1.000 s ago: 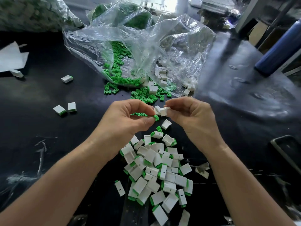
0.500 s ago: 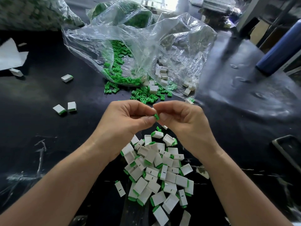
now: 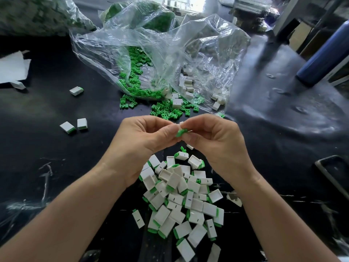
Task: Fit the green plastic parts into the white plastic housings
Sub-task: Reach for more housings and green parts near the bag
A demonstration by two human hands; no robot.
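Two bare hands are holding a small green plastic part (image 3: 181,132) and a small white plastic housing (image 3: 181,123) together above the black surface (image 3: 56,157).
The left hand (image 3: 139,142) is keeping a tight thumb-and-forefinger grip on the green part; the right hand (image 3: 213,140), fingers curled, is pinching the mostly hidden housing. A heap of white housings with green ends (image 3: 181,197) is lying just near them; far beyond, a clear plastic bag (image 3: 160,53) is spilling loose green parts (image 3: 166,112).
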